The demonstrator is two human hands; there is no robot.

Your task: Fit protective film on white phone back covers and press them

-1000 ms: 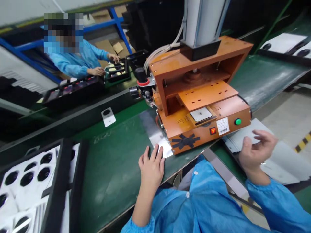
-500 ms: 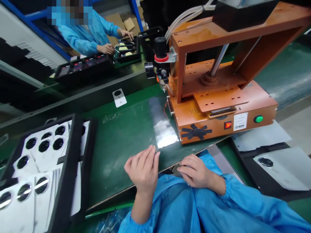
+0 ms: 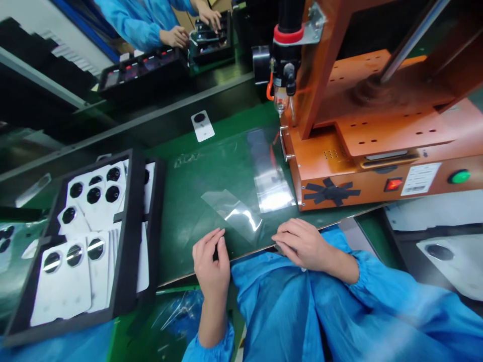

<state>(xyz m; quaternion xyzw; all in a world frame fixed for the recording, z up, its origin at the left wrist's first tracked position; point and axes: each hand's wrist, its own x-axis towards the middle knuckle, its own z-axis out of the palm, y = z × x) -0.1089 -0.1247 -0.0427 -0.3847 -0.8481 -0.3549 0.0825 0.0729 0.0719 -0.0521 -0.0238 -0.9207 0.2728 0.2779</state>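
Observation:
My left hand [image 3: 212,259] is just over the front edge of the green work mat [image 3: 181,211]. Its fingers are loosely curled, the thumb stands a little off the forefinger, and nothing shows between them. Beyond its fingertips a clear plastic film [image 3: 236,213] catches the light above or on the mat; I cannot tell whether it touches. Close to my body, my right hand [image 3: 304,244] is closed at the table edge. A small dark part of something shows under its fingers, the rest hidden.
Black trays [image 3: 130,241] of white phone back panels [image 3: 62,281] stand at left. At right is an orange press [image 3: 332,176] with a lit red switch [image 3: 393,184]. One panel [image 3: 203,126] lies at the back. A co-worker's hands [image 3: 209,15] work across the bench.
The clear film now shows spread beyond my left hand, whose pinch has loosened. That hand has drawn back to the left. The view has shifted, and the disc-like thing under my right hand is more hidden.

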